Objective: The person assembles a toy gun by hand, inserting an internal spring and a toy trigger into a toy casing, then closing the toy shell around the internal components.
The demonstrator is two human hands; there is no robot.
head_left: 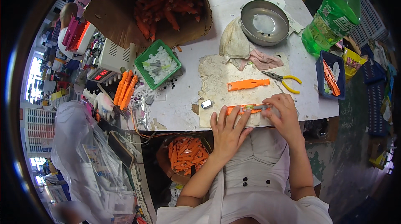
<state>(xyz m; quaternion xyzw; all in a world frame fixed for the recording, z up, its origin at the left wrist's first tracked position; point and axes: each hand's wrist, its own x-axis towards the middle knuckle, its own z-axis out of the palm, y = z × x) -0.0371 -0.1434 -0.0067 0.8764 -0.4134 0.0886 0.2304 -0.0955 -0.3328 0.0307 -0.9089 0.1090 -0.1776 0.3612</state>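
Observation:
An orange plastic half-shell (250, 108) lies on the worn board near the table's front edge, with small parts inside. My left hand (227, 134) rests on its left part, fingers stretched and spread, thumb apart from it. At its right end, the thumb and forefinger of my right hand (285, 115) close around a small grey part (264, 107), partly hidden by the fingers. A second orange shell (248, 84) lies just beyond. Beside my left fingertips is a small silvery motor-like part (206, 104). Pliers with yellow handles (288, 82) lie beyond my right hand.
A metal bowl (284, 22) and a stained cloth (232, 42) are farther back. At left stand a green tray of white parts (177, 73) and a cardboard box (100, 15) of orange pieces. A green bottle (313, 36) and blue bin (321, 82) are at right.

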